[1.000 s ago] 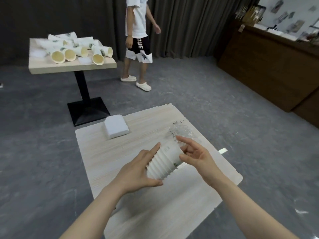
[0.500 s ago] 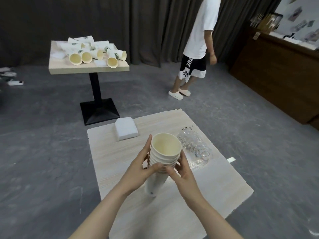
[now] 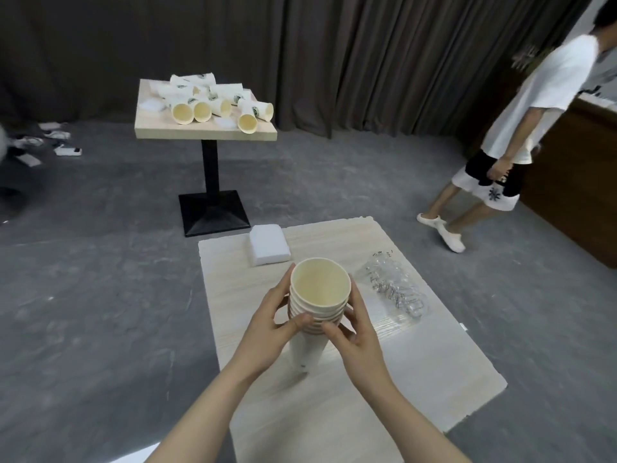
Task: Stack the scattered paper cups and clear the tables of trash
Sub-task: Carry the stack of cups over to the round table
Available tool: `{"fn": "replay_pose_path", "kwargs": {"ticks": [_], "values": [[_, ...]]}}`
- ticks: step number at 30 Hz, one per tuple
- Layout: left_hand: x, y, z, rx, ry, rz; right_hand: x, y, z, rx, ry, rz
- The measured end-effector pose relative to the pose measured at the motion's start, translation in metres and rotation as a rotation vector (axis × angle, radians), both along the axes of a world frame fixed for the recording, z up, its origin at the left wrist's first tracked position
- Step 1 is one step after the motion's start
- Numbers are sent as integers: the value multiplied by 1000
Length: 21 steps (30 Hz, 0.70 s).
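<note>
On near table (image 3: 417, 379) | stack of paper cups (image 3: 315, 305) upright, gripped near rims by left hand (image 3: 270, 324) and right hand (image 3: 355, 332) | risk: tall stack tips on release; crumpled plastic wrapper (image 3: 395, 289) uncleared.

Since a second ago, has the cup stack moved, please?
Yes. The cup stack, then lying tilted between both hands above the near table, now stands upright on it, mouth up, beside the plastic wrapper.

a: where do the arms sit?
b: both forearms reach forward, bare, converging ahead.
a: and each grip?
b: left hand (image 3: 267, 324) and right hand (image 3: 355, 332) curl inward, thumbs near each other, fingers wrapped around opposite sides.
</note>
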<state>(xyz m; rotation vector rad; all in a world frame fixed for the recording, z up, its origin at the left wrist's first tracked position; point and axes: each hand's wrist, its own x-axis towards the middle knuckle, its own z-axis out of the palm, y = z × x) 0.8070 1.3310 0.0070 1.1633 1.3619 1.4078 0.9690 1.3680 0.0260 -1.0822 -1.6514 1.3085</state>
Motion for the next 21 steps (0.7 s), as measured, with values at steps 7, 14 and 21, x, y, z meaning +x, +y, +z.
{"fn": "replay_pose_path", "kwargs": {"ticks": [7,14,21], "values": [[-40,-65,17,98,-77,180,-49,-40,18,74,-5,166],[-80,-179,38,132,-53,441,-111,-119,34,122,40,410],[-109,-317,50,126,8,730,-173,-226,44,103,126,704]]}}
